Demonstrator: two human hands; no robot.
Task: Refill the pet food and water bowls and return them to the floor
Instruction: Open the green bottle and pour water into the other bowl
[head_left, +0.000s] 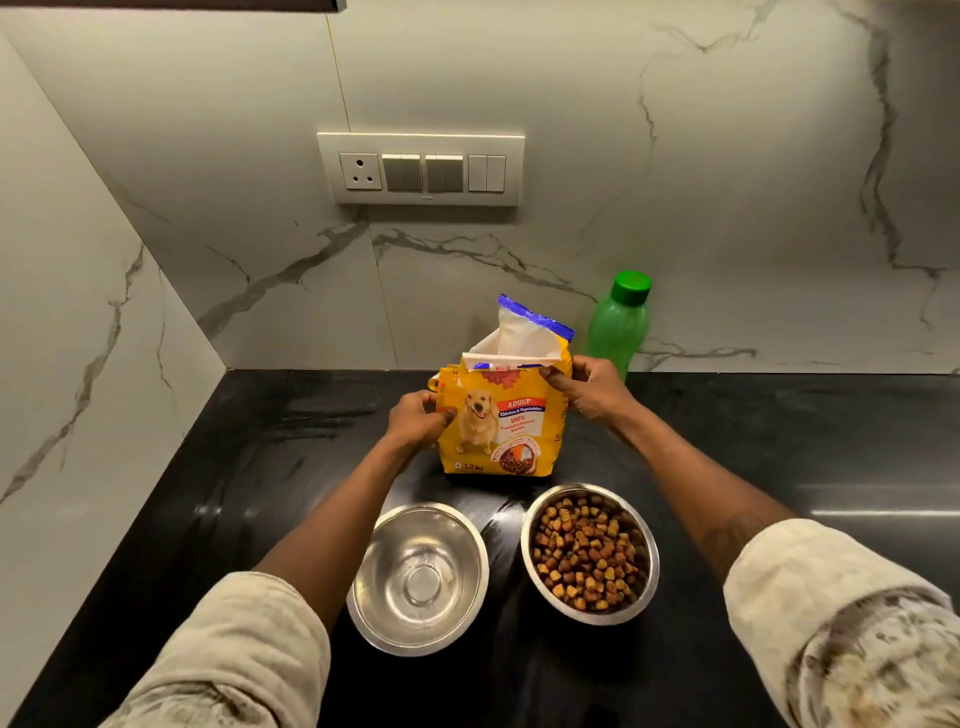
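Observation:
A yellow dog food bag (501, 421) stands upright on the black counter (779, 441), its top open and partly folded. My left hand (418, 418) grips the bag's left edge. My right hand (589, 387) holds its upper right corner. In front of the bag sit two steel bowls: the left bowl (418, 577) is empty, the right bowl (589, 553) is full of brown kibble. A green water bottle (621, 325) with a green cap stands behind the bag, against the wall.
Marble walls close off the counter at the back and on the left. A switch panel with a socket (421, 169) is mounted on the back wall above the bag. The counter stretches to the right.

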